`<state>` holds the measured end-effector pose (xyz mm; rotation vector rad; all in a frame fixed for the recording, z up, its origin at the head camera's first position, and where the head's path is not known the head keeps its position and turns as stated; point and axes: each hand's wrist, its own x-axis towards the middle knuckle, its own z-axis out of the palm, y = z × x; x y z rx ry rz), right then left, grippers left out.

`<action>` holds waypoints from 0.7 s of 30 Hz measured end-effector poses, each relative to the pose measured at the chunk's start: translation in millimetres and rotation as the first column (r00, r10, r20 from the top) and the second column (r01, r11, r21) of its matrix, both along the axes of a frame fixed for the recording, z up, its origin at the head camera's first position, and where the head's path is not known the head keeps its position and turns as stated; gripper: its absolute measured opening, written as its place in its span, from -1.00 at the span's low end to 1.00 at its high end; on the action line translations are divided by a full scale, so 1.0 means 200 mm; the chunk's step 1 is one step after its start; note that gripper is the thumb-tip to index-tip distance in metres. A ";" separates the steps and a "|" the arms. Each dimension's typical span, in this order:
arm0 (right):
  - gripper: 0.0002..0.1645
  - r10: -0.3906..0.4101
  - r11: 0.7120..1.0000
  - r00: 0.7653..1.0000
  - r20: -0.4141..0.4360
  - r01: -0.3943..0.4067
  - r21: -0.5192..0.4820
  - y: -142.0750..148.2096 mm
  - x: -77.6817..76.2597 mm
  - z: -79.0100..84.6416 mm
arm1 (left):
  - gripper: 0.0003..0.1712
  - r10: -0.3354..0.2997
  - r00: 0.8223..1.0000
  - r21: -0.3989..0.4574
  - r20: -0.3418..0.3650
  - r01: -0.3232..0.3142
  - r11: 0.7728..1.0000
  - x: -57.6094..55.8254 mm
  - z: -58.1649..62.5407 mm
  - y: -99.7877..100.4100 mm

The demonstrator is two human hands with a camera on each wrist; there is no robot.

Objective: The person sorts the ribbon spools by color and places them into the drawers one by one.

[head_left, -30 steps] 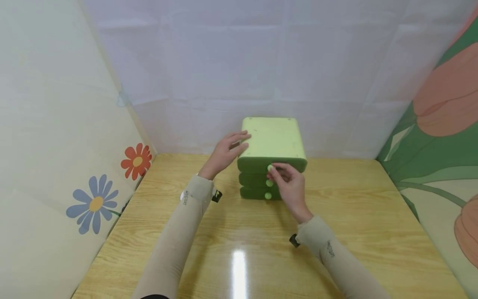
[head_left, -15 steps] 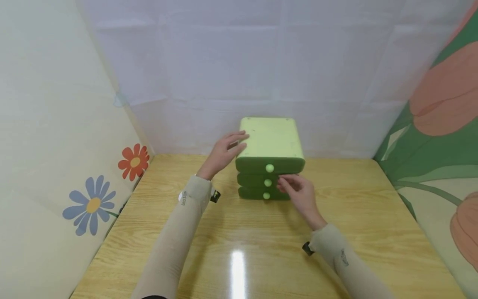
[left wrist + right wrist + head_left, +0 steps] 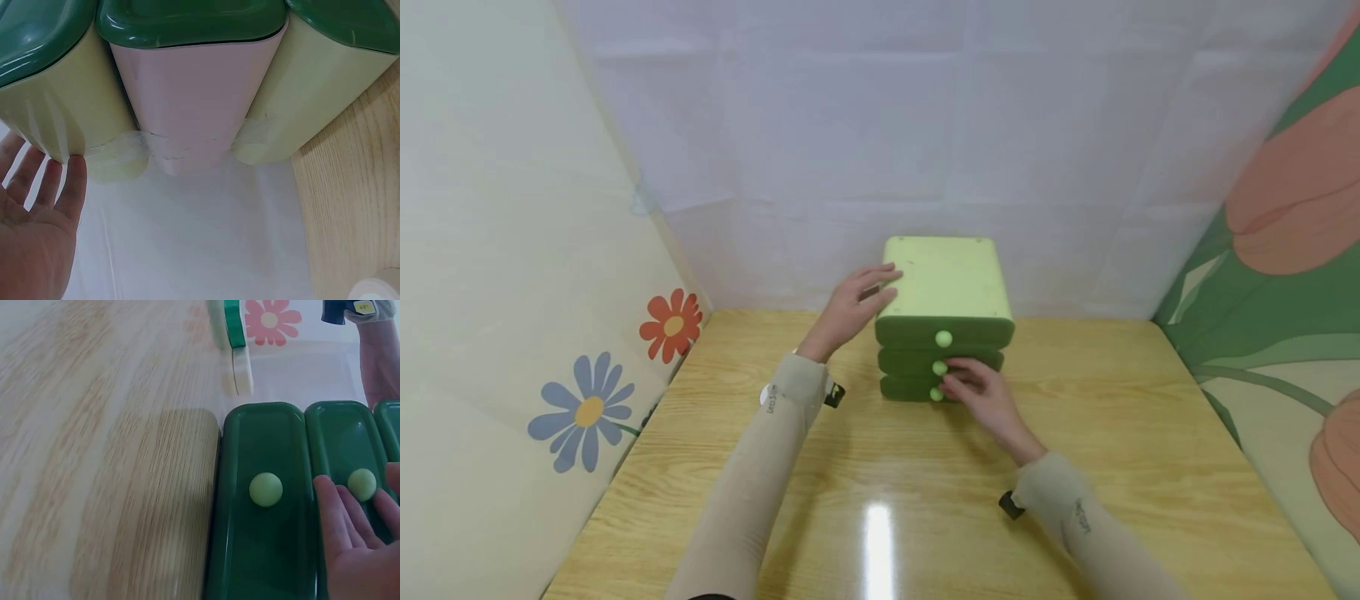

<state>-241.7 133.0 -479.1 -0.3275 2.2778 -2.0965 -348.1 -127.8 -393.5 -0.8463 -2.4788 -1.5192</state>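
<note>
A small three-drawer cabinet [image 3: 951,275] has a pale yellow-green top and dark green fronts with round light green knobs. My left hand [image 3: 850,310] rests against its upper left edge, fingers spread; in the left wrist view its fingertips touch the cream side of one unit. At the middle drawer front [image 3: 344,437], my right hand [image 3: 988,398] has its fingertips right around the middle knob [image 3: 362,484], which still shows between them. The top knob [image 3: 943,338] and the bottom knob [image 3: 265,489] are free of the hand. All drawer fronts appear closed.
The cabinet stands on a wood-grain table [image 3: 737,350] near a white cloth backdrop [image 3: 820,125]. Flower-patterned panels [image 3: 482,250] border the left and right. In the left wrist view, clear tape [image 3: 187,144] crosses the cream and pink units.
My right hand has left the top knob, moved down and right, then come in to the middle knob. My left hand stays at the cabinet's left edge.
</note>
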 end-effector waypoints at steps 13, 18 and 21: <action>-0.74 -0.211 0.977 0.976 -0.060 0.209 -0.037 -0.11 -0.03 -0.02 | -0.50 0.008 1.000 0.013 0.027 -0.008 1.000 0.12 0.11 0.03; -0.76 -0.220 0.975 0.974 -0.057 0.218 -0.049 -0.11 -0.04 -0.03 | -0.51 0.005 1.000 0.015 0.029 -0.006 1.000 0.12 0.12 0.03; -0.78 -0.215 0.976 0.975 -0.050 0.213 -0.044 -0.11 -0.05 -0.03 | -0.51 -0.001 0.999 0.025 0.036 0.000 1.000 0.13 0.12 0.03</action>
